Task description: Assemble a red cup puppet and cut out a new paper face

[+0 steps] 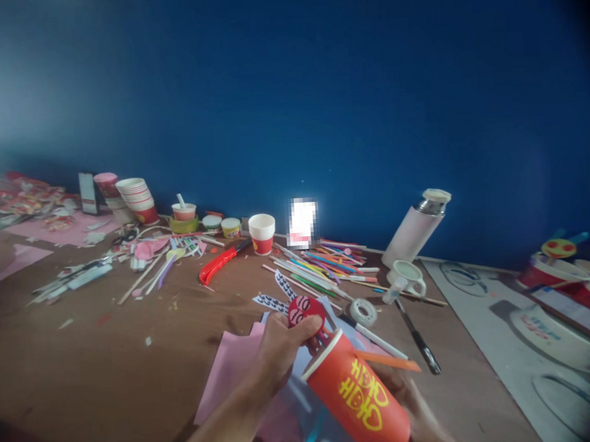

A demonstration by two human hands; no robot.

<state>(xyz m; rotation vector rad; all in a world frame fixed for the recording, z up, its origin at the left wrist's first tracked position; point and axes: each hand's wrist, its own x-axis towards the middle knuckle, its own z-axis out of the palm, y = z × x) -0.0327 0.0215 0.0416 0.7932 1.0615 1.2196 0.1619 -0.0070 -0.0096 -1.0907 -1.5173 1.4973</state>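
My left hand [277,352] pinches a small red disc [307,313] with black and white face-like markings, just above the mouth of a cup. That tall red paper cup [329,379] bears yellow lettering and tilts with its open end toward the disc. Behind it, my right hand [410,400] is wrapped around the cup's far side; most of its fingers are hidden. Printed strips [273,304] with black shapes lie just beyond the disc. Under my hands are pink paper sheets [229,372] and pale sheets. An orange strip [393,361] sticks out beside the cup.
Colored sticks [322,266], a tape roll [364,311], a mug [408,277] and a leaning thermos [415,227] are beyond my hands. A red utility knife [220,264] and small paper cups [262,235] stand left of them. A black pen [422,346] lies to the right.
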